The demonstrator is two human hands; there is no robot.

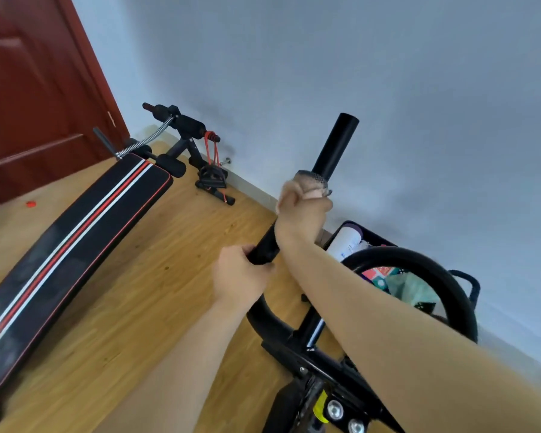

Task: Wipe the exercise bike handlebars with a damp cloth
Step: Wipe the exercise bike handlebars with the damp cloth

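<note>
A black handlebar [336,142] of the exercise bike rises diagonally from the frame at lower right toward the wall. My right hand [303,207] is closed around its middle, and a dark grey meshed cloth [314,177] peeks out above the fingers, pressed against the bar. Lower on the same bar my left hand [239,275] grips it near the bend. A second curved black bar [431,270] arcs to the right behind my right forearm.
A black sit-up bench [69,245] with red and white stripes lies on the wooden floor at left, in front of a dark red door [28,98]. A black bin [375,242] holding a white bottle [347,242] stands by the pale wall.
</note>
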